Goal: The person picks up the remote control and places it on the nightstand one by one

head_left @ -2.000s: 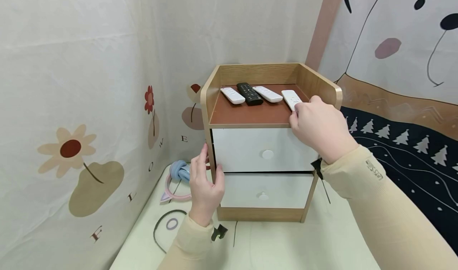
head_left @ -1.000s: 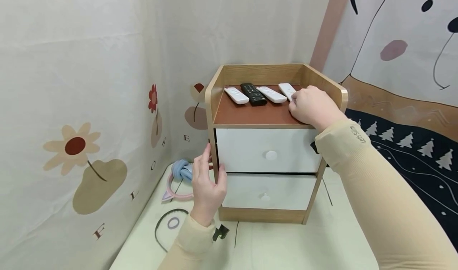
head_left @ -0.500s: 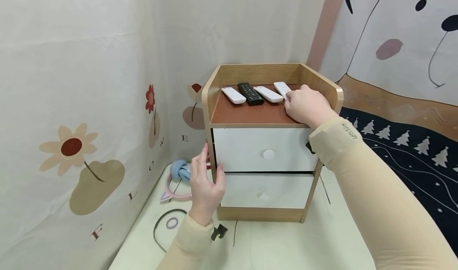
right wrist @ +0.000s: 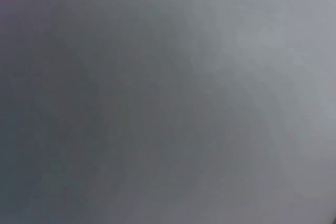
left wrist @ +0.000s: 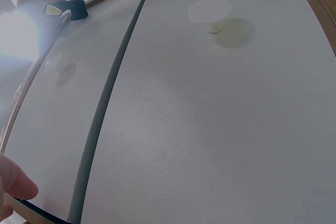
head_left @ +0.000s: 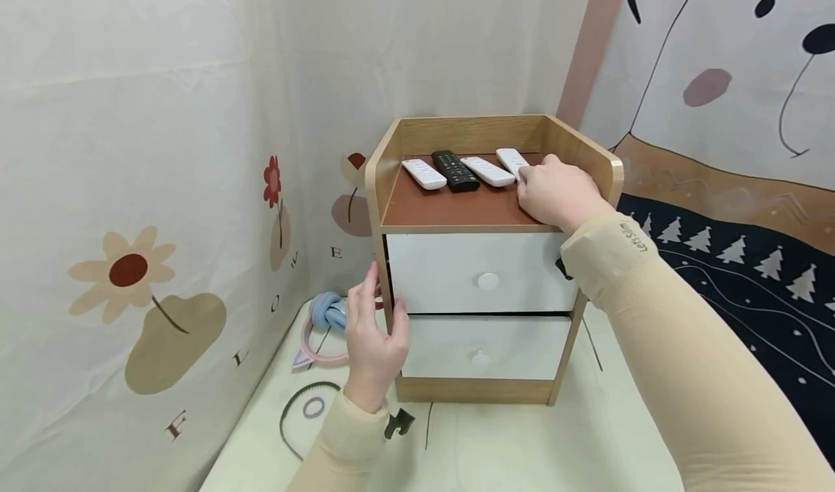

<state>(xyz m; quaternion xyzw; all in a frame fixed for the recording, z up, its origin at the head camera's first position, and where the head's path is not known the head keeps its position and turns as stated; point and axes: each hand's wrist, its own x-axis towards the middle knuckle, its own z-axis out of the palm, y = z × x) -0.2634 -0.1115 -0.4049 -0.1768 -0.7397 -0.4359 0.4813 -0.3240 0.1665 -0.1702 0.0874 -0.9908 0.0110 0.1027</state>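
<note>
A small wooden cabinet (head_left: pixel 475 390) with two white drawers stands on the table. On its brown top shelf (head_left: pixel 450 211), my right hand (head_left: pixel 562 193) grips the near end of a white remote control (head_left: pixel 512 161); the fingertips are mostly hidden. To the left of it lie another white remote (head_left: pixel 487 172), a black remote (head_left: pixel 455 171) and a white remote (head_left: pixel 424 174) at the far left. My left hand (head_left: pixel 377 343) rests against the cabinet's left side edge, fingers extended, with the thumb (left wrist: pixel 20 183) near the front. The right wrist view is a grey blur.
Low raised walls enclose the shelf at the back and sides. Left of the cabinet lie a blue knotted item (head_left: pixel 327 309), a pink headband (head_left: pixel 326 357), a black hair hoop (head_left: pixel 284 414) and a small purple ring (head_left: pixel 314 407). Printed fabric (head_left: pixel 196 115) hangs around the table.
My right hand has pushed the white remote back and left on the shelf, into line with the others. In the last half second it has hardly moved. My left hand stays in place.
</note>
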